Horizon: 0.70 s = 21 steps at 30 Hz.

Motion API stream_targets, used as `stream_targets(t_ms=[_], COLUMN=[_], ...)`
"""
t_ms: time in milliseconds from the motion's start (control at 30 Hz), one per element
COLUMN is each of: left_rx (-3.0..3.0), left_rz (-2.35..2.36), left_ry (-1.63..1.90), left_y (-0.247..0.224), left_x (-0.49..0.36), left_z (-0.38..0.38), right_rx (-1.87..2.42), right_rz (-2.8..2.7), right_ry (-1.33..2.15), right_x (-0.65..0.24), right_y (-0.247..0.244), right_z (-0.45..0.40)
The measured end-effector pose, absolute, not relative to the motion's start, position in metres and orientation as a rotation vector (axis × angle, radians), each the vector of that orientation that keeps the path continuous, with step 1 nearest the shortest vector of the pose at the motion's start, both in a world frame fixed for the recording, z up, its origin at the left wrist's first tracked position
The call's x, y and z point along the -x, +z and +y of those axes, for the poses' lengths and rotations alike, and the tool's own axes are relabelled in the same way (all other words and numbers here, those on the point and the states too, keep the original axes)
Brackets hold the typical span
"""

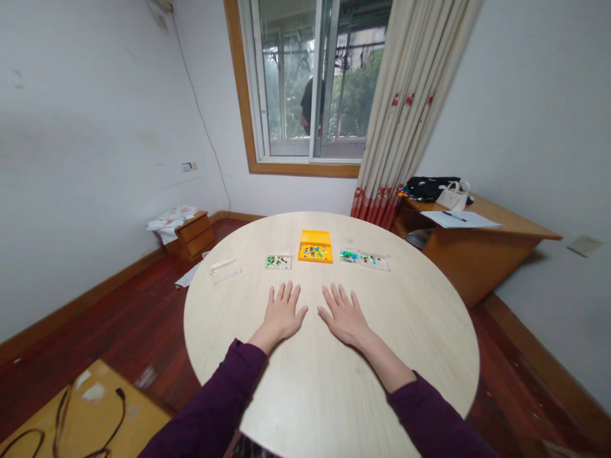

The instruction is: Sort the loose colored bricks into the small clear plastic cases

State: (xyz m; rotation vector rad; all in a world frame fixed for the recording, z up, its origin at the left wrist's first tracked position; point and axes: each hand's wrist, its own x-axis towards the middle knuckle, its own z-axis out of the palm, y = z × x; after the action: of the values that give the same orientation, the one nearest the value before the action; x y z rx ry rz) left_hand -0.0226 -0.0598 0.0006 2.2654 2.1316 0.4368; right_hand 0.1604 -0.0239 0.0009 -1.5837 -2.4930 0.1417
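Observation:
My left hand [285, 312] lies flat on the pale wooden table [324, 394], fingers spread, holding nothing. Beside it, my right hand [344, 313] rests palm down in the same way, also without anything in it. Beyond both hands stands an open yellow box [315, 237] with many small coloured pieces in it. A clear box [279, 262] of small mixed pieces is just past my left fingertips. To the right of the yellow box are a clear box [349, 256] with blue and green pieces and another clear box [375, 261] with a few scattered pieces.
At the table's left is an open clear box [226, 272] with few pieces. A brown desk [501, 238] at the right bears a white bag [453, 196], paper and a pen. A small drawer cabinet [196, 234] and a yellow board [90, 407] with a cable are at left.

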Motion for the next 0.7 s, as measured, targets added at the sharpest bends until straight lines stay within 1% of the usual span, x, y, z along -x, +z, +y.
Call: stream_targets(t_ms=[33,100,200,267,333,433,467,533,600,667,700], left_rx=[-2.242,-2.207,-2.16,-2.09,-1.883,-1.184,-1.052,-0.911,-0.442,-0.21,-0.158], left_rz=[2.104,2.09,2.071,1.994,1.802,1.3,1.222,1.143,0.859,0.684,0.634], left_ry=[0.35,0.289,0.362,0.522,0.851,1.471,1.56,1.644,1.816,1.86,1.861], left_y=[-0.002,-0.005,-0.008,-0.01,-0.011,-0.008,-0.006,0.0,0.004,0.005,0.005], left_x=[0.022,0.022,0.022,0.023,0.027,0.047,0.058,0.082,0.102,0.113,0.115], left_z=[-0.061,-0.061,-0.059,-0.057,-0.053,-0.043,-0.041,-0.037,-0.037,-0.038,-0.038], right_rx=[1.616,1.631,1.608,1.579,1.46,1.11,0.989,0.941,0.809,0.767,0.773], right_rz=[-2.55,-2.586,-2.558,-2.525,-2.405,-1.8,-1.472,-1.201,-0.731,-0.587,-0.604], right_ry=[0.203,0.237,0.221,0.276,0.484,1.042,1.198,1.279,1.43,1.463,1.459], right_x=[-0.16,-0.159,-0.159,-0.16,-0.162,-0.173,-0.179,-0.193,-0.206,-0.215,-0.217], right_y=[-0.001,-0.005,-0.008,-0.01,-0.012,-0.011,-0.009,-0.007,-0.006,-0.007,-0.008], right_z=[-0.026,-0.028,-0.028,-0.027,-0.022,-0.005,0.003,0.019,0.032,0.04,0.042])
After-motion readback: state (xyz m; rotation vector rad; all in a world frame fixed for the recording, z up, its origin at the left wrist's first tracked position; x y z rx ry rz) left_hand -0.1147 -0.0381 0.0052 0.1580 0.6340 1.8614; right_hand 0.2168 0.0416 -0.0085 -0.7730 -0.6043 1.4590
